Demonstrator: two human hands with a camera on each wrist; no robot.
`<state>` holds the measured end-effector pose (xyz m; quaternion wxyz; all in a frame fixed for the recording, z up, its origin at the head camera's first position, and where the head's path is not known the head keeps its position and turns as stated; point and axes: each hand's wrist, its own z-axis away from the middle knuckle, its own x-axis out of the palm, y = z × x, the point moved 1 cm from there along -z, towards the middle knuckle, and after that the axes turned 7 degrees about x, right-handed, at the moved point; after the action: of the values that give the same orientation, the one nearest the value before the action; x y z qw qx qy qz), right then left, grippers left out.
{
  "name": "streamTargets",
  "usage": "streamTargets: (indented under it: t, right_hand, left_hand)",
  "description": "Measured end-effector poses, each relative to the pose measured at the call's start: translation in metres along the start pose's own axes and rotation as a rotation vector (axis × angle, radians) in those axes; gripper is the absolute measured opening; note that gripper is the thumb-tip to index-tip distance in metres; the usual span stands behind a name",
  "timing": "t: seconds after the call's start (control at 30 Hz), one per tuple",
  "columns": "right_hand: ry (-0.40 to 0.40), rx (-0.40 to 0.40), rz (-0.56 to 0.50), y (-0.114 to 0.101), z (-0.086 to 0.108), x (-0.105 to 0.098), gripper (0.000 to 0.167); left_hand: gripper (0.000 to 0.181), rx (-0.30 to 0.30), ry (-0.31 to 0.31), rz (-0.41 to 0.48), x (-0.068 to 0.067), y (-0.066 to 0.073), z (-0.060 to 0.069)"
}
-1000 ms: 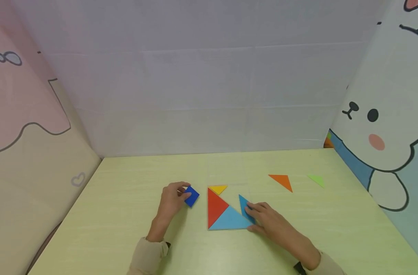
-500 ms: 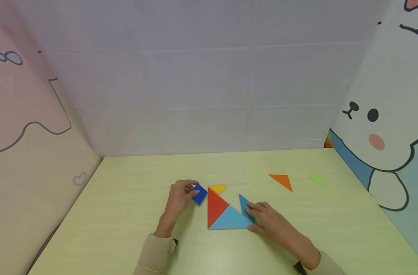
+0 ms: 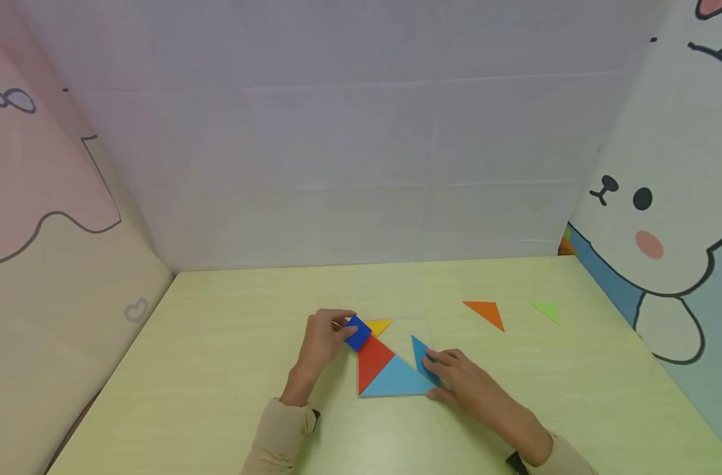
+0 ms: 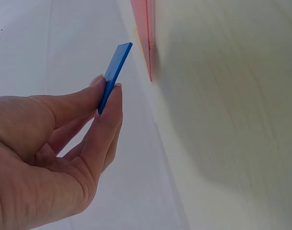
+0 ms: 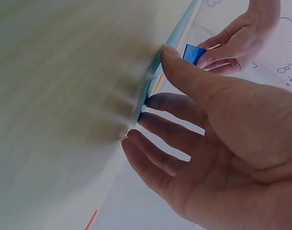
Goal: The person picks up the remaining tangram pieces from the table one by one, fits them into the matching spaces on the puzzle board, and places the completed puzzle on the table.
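My left hand (image 3: 322,340) pinches a dark blue square tangram tile (image 3: 358,333) between thumb and fingers. In the left wrist view the blue tile (image 4: 116,69) is tilted and held above the table. From the head view it covers the top of a red triangle (image 3: 373,363) and part of a small yellow triangle (image 3: 381,326). A light blue triangle (image 3: 396,380) lies beside the red one. My right hand (image 3: 470,386) rests its fingertips on a blue piece (image 3: 420,354), partly hidden under them, with its thumb at the light blue triangle's right corner.
An orange triangle (image 3: 488,313) and a light green triangle (image 3: 547,311) lie farther back on the right of the pale table (image 3: 218,369). White cloth (image 3: 349,165) hangs behind the table, and printed cartoon sheets flank both sides.
The left hand has carried the dark blue square to the right and slightly back, from beside the red triangle to over its top corner. The right hand has stayed in place.
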<state>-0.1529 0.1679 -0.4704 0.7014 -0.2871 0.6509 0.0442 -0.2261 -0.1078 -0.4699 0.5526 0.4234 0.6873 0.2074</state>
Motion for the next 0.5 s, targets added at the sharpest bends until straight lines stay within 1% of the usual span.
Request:
streamTargets:
  t: [0.13, 0.5]
  right_hand:
    - [0.0, 0.003, -0.003, -0.001, 0.0, -0.001, 0.053]
    - [0.004, 0.003, -0.003, -0.003, 0.0, -0.003, 0.052]
  left_hand:
    - [0.025, -0.02, -0.012, 0.016, 0.004, 0.002, -0.002]
    - [0.026, 0.008, -0.041, 0.043, 0.014, 0.007, -0.009]
